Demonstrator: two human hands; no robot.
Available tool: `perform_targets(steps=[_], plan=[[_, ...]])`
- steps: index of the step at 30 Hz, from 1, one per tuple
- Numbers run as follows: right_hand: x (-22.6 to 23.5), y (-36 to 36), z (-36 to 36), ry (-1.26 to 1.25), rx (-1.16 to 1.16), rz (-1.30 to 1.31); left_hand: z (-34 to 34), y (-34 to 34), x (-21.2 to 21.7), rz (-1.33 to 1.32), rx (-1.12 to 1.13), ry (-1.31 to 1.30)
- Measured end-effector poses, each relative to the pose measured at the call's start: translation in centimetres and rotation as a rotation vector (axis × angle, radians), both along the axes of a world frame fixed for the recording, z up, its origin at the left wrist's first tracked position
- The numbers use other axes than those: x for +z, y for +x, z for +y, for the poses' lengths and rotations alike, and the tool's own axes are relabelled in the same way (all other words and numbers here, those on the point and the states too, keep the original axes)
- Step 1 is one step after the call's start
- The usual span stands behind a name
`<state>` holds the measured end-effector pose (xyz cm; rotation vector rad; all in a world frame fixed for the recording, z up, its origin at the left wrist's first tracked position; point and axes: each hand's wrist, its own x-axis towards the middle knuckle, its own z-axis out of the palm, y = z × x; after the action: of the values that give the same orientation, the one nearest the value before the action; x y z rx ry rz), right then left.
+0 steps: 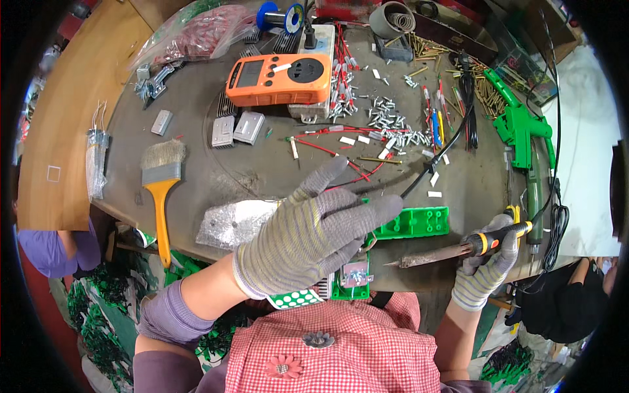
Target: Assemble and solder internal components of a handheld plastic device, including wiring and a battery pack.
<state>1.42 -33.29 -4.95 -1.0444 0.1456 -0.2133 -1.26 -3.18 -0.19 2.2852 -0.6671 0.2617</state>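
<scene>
Yellow-handled brush (160,187) idle on tabletop (196,177), left; left hand (308,239), gloved, fingers spread, holds nothing, hovers over green board (416,223) and small green-framed part (354,278), possibly mid-soldering; right hand (488,262) closed around soldering iron (458,249), tip clear of part; loose screws (393,121) unused behind

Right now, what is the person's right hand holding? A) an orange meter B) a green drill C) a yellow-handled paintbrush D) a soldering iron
D: the gloved right hand grips a soldering iron by its orange-and-black handle, tip pointing left toward the green board.
</scene>
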Motion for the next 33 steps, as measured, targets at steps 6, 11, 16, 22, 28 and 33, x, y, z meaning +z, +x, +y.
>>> perform_targets(steps=[6,11,16,22,28,33], plan=[[0.9,0.3,1.3,-0.014,-0.044,0.023,-0.1,-0.1,-0.2,-0.053,0.005,0.014],[1.4,0.1,1.5,-0.054,-0.056,0.063,-0.1,0.1,-0.1,-0.083,-0.013,0.027],[1.0,0.1,1.6,-0.059,-0.102,0.058,-0.2,0.0,-0.1,-0.066,-0.002,-0.012],[-0.1,0.0,1.1,-0.024,-0.139,-0.001,-0.2,-0.1,0.0,-0.038,0.005,-0.023],[0.1,-0.1,1.5,-0.028,-0.169,-0.002,-0.3,-0.2,-0.7,-0.132,0.028,0.005],[-0.7,0.0,0.2,-0.038,-0.038,-0.062,-0.2,-0.3,-0.3,-0.093,0.017,0.026]])
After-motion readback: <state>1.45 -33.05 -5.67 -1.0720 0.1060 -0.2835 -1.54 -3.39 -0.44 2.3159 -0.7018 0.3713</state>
